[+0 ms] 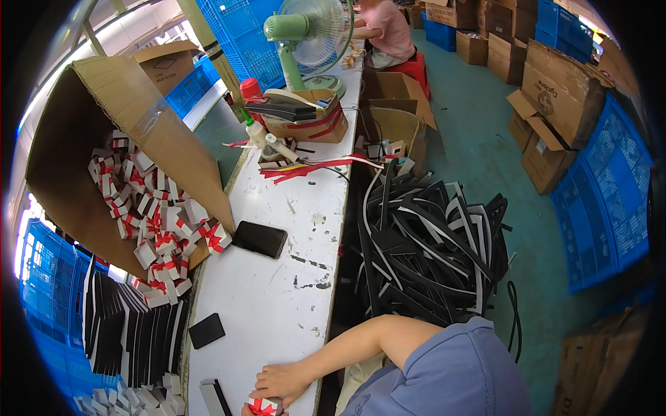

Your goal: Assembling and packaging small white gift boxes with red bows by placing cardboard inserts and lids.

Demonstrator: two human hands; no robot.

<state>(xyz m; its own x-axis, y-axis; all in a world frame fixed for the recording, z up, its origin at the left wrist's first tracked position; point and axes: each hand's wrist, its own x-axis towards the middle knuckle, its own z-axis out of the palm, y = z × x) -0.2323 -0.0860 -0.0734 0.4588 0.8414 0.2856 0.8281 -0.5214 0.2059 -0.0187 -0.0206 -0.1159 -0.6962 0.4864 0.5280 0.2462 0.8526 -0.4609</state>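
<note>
Far left, big open brown cardboard carton (208, 173) full of small white boxes with red ribbon (163, 208), its mouth reaching over the table's left edge. Flat black rectangular card (207, 331) just inside that edge; below it, narrow grey-and-black strip piece (216, 398), running nearly up-down. Left hand (246, 411) only a sliver at the lower frame edge, grip can't tell. Beside it, one small white box with red ribbon bow (264, 407) near the white table's bottom end; bow side up, long axis unclear, partly cut off. Right hand (283, 383) holds it, fingers bent around, forearm crossing the table's right edge. Room to move: worn white tabletop (277, 305) above the hand, up to the black phone (260, 239). Right, past the edge, tangled black-and-grey strips (430, 243).
</note>
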